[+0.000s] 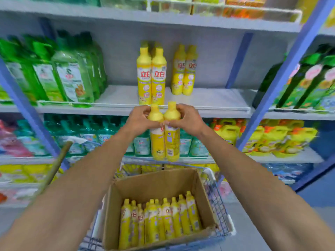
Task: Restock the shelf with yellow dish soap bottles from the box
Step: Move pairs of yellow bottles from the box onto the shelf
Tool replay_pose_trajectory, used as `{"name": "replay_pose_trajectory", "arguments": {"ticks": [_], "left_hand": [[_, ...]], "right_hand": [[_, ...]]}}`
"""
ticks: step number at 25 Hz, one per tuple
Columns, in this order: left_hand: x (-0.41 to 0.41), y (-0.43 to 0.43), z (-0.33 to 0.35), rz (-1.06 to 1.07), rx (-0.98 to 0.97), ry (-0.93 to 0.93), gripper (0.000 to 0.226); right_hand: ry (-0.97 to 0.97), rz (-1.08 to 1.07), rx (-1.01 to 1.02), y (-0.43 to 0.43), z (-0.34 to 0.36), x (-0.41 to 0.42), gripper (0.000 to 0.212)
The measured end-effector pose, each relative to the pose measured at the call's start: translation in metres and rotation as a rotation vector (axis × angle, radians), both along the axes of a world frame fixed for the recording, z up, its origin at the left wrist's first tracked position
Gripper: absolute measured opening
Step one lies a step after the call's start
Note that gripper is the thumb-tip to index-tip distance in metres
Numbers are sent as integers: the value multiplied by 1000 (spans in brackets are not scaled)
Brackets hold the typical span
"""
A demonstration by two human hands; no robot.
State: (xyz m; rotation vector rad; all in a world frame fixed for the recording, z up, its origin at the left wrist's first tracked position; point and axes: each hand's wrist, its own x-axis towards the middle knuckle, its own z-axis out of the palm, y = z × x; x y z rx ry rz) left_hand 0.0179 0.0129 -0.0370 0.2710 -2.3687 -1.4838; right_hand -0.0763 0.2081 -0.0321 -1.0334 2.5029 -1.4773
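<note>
Two yellow dish soap bottles hang upright side by side in front of the shelf edge. My left hand (140,120) grips the neck of the left bottle (158,140). My right hand (188,119) grips the neck of the right bottle (172,142). Both are just below the rail of the middle shelf (217,100). On that shelf stand two yellow bottles at the front (152,77) and two more further back (184,71). Below my arms, an open cardboard box (155,182) holds several yellow bottles (159,221) lying in a row.
The box sits in a wire shopping basket (217,201). Green bottles (59,73) fill the shelf's left part. Teal pouches (94,134) line the shelf below. A blue upright post (282,73) bounds the bay on the right. A wooden handle (56,163) leans at left.
</note>
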Motion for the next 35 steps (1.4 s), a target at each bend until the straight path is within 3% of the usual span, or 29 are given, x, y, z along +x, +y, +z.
{"name": "replay_pose_trajectory", "arguments": {"ticks": [9,16,26,32,35], "left_hand": [[-69,37,96,13,-36,248,54],[-159,58,139,79,-13,361,45],[-209,59,95,83,34,362,52],[-210,55,63,54,130,340,66],[-207,62,32,80,170,301,62]], "right_hand": [[59,34,-237,28,82,-73,56],[122,21,-321,31,129,-168,39],[62,-55,-339,21,84,-216,62],[-74,-43,-420,25,65,-212,56],[-164,13,-432,30,46,-206,49]]}}
